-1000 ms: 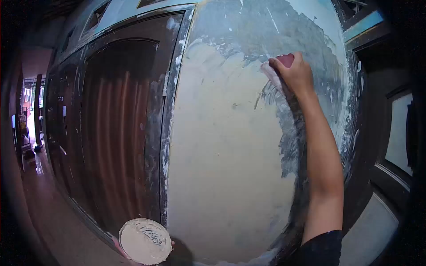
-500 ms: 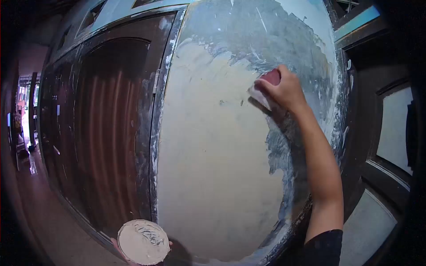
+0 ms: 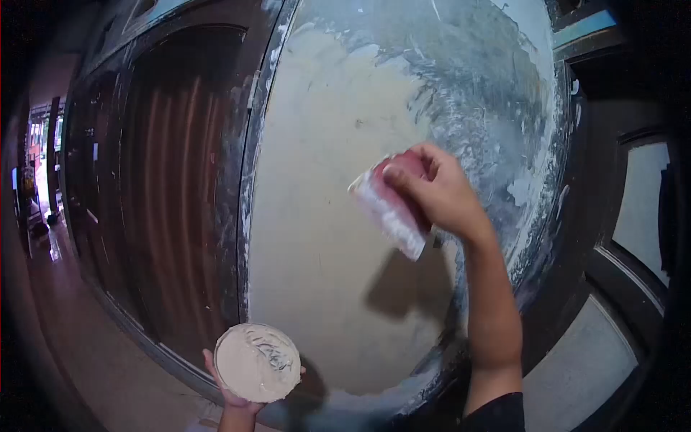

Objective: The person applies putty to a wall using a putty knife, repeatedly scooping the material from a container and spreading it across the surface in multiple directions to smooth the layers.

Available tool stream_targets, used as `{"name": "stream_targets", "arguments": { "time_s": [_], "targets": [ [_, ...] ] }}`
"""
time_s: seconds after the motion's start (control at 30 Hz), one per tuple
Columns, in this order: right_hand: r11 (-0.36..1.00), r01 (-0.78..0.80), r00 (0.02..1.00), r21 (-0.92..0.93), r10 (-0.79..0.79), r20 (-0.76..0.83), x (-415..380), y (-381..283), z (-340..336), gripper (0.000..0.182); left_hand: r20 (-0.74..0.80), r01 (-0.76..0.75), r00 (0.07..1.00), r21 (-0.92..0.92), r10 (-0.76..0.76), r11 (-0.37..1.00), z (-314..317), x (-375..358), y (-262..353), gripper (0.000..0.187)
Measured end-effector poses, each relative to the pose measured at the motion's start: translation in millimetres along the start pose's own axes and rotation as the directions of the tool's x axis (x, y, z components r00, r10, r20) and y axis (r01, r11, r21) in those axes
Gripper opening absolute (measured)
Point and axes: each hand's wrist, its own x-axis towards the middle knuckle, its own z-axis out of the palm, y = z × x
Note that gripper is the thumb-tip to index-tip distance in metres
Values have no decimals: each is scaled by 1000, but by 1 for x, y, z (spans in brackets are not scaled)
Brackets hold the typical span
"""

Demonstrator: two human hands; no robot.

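Note:
My right hand grips a red putty scraper, its broad edge smeared with white paste. The scraper is held off the wall, casting a shadow below it. In front of me the wall carries a broad cream layer of putty, with a bluish-grey, streaked area above and to the right. Low in the view my left hand supports a round container of cream putty from beneath. Scrape marks cross the putty's surface. Most of the left fingers are hidden behind the container.
A dark wooden door with a paint-splashed frame stands left of the wall. At right is another dark frame with pale panels. The floor runs along the left toward a bright opening.
My right hand has brought the scraper off the wall, down and to the left. The putty container in my left hand has risen and shifted right. The view has tilted down slightly.

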Motion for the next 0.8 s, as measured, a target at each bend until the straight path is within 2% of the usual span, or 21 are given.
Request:
{"name": "stream_targets", "arguments": {
  "time_s": [0.03, 0.07, 0.1, 0.13, 0.17, 0.23, 0.3, 0.33, 0.37, 0.43, 0.5, 0.53, 0.57, 0.63, 0.7, 0.77, 0.8],
  "targets": [
    [981, -88, 992, -174, 102, 77, -27, -3, 25, 44, 28, 43, 999, 12, -43, 999, 2, 6, -4, 114],
    [976, -113, 963, -184, 153, 223, -49, 2, 48, 45, 172, 96, 975, 254, -142, 962, -12, 13, -1, 115],
    [971, -235, 923, 40, 210, 322, -69, 37, 78, 47, 155, 113, 975, 254, -156, 960, -13, 14, -2, 115],
    [962, -275, 895, 5, 253, 368, -86, 52, 98, 36, 184, 179, 960, 165, -209, 970, -8, 18, -6, 117],
    [949, -316, 876, -17, 298, 380, -102, 62, 114, 39, 222, 246, 941, 76, -257, 966, -2, 21, -9, 119],
    [924, -383, 855, -16, 360, 374, -128, 85, 139, 43, 248, 270, 927, 75, -280, 960, 2, 21, -6, 117],
    [888, -455, 834, -62, 450, 321, -147, 91, 154, 44, 274, 331, 894, 128, -354, 935, 2, 18, -1, 116],
    [887, -456, 834, -67, 453, 315, -151, 92, 157, 44, 326, 332, 881, 85, -341, 939, 1, 18, 1, 115],
    [848, -523, 807, -87, 525, 270, -157, 90, 160, 45, 295, 332, 887, 128, -355, 935, -5, 15, 5, 115],
    [796, -598, 766, -95, 603, 223, -177, 96, 167, 46, 266, 396, 881, 39, -392, 917, -27, 6, 13, 114],
    [781, -542, 821, -311, 571, 6, -204, 122, 173, 47, 281, 411, 874, 10, -397, 911, -39, -8, 24, 113],
    [760, -594, 792, -264, 610, -25, -215, 128, 178, 39, 303, 421, 867, -20, -396, 907, -43, -13, 30, 113],
    [757, -597, 789, -265, 613, -27, -231, 130, 185, 39, 302, 392, 864, 98, -403, 915, -45, -15, 36, 112],
    [839, -535, 817, 94, 543, -195, -253, 114, 197, 25, 199, 423, 875, 128, -441, 897, -48, -17, 48, 111],
    [829, -547, 806, 119, 559, -192, -270, 105, 210, 23, 166, 404, 888, 166, -429, 900, -47, -13, 54, 110],
    [907, -413, 876, -85, 369, -311, -284, 91, 222, 18, 113, 464, 873, 106, -474, 879, -58, -4, 56, 111],
    [883, -466, 824, 51, 455, -337, -292, 89, 230, 17, 31, 452, 890, 63, -455, 890, -61, 2, 57, 112]
  ]
}}
